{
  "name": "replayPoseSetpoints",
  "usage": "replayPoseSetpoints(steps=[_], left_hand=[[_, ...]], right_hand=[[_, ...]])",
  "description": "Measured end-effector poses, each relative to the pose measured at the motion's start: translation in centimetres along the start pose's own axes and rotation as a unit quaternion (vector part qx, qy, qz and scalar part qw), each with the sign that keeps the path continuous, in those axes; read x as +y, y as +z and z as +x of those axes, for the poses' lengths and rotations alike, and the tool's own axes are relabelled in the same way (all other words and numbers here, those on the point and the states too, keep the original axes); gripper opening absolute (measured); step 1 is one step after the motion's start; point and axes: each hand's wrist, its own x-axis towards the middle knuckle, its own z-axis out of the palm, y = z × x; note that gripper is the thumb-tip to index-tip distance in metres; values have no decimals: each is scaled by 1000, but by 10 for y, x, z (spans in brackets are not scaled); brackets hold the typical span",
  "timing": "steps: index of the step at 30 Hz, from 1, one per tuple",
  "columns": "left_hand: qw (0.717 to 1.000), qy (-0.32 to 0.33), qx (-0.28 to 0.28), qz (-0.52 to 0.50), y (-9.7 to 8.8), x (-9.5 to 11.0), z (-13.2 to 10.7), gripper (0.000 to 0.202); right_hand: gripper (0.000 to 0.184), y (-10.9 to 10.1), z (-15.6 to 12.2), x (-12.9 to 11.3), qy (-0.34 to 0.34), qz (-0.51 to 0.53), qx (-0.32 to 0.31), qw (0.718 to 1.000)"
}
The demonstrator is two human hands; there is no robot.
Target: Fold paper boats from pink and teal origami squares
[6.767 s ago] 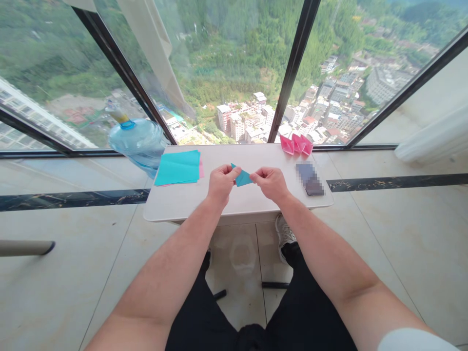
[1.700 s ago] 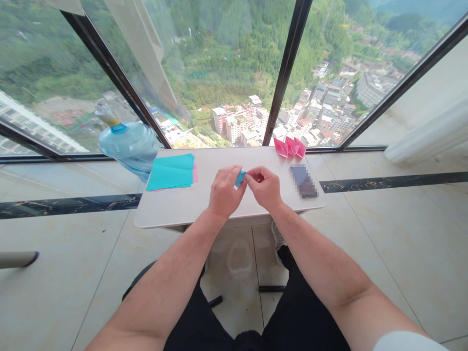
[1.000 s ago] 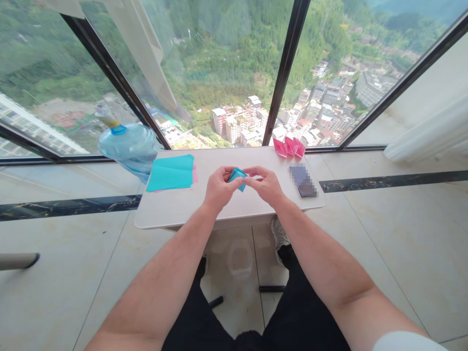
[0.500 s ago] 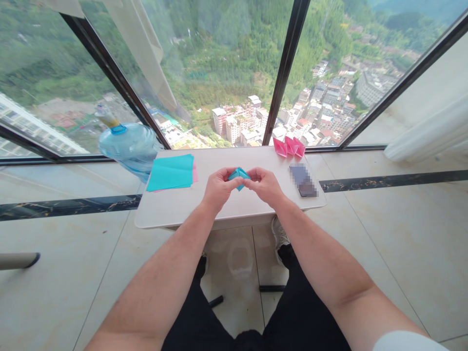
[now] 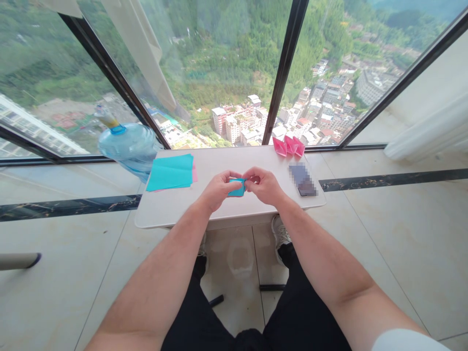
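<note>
Both my hands meet over the middle of a small white table (image 5: 175, 212). My left hand (image 5: 218, 189) and my right hand (image 5: 263, 185) pinch a small folded piece of teal paper (image 5: 237, 187) between them, just above the tabletop. The paper is folded into a compact squarish shape, partly hidden by my fingers. A stack of flat teal sheets (image 5: 170, 171) with a pink sheet under it lies on the table's left part. Pink folded paper shapes (image 5: 289, 146) stand at the far right edge.
A dark phone (image 5: 303, 179) lies on the table's right side. A large blue water bottle (image 5: 127, 146) lies on the floor left of the table, against the floor-to-ceiling windows. My knees and a shoe sit under the table. Pale tiled floor surrounds it.
The teal paper went from a wider strip to a small compact fold. My hands have drawn closer together and lowered slightly toward the tabletop.
</note>
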Motion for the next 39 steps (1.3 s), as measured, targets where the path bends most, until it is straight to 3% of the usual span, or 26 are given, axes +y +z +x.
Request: replayPoseSetpoints(steps=[3, 7, 10, 13, 17, 25, 31, 35, 39], left_hand=[[1000, 3, 1, -22, -3, 3, -2, 38], [997, 55, -15, -60, -3, 5, -3, 49], [991, 95, 53, -72, 1, 2, 0, 46], [991, 81, 89, -66, 4, -4, 4, 34], [993, 65, 64, -78, 2, -7, 7, 33], [993, 46, 38, -105, -3, -5, 6, 31], [992, 43, 40, -110, 0, -5, 6, 31], [993, 34, 48, -103, 2, -7, 7, 28], [992, 39, 54, -108, 2, -8, 8, 26]], right_hand=[[10, 0, 0, -2, 17, 19, 21, 999], [11, -1, 0, -6, 48, 52, 59, 996], [16, -1, 0, -8, 74, 78, 71, 992], [21, 0, -1, -8, 69, 95, 50, 992], [27, 0, -2, -8, 55, 114, 12, 992], [26, 0, -4, -14, 41, 95, 19, 994], [14, 8, -6, -9, -2, -5, 96, 995], [12, 16, -10, -7, -77, -172, 184, 965], [10, 18, -12, -5, -118, -237, 165, 950]])
